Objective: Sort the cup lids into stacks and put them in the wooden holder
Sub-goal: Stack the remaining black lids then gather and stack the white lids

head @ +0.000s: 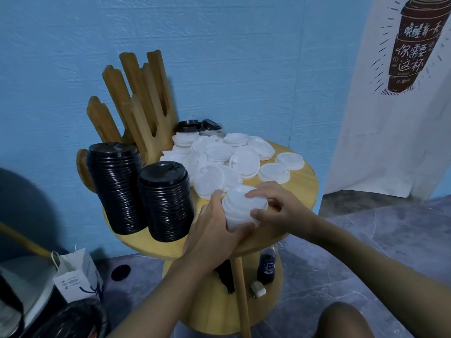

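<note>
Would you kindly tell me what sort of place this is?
Probably a coffee shop corner: stacked black cup lids and white lids, a wooden holder beside them, and a wall banner picturing a takeaway cup.

Loose white lids [227, 157] beside two black stacks [117, 189].

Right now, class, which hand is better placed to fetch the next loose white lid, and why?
Probably the right hand: the single lids lie just beyond it, on its side of the table. The left hand cups the white stack from the near side and could steady it.
</note>
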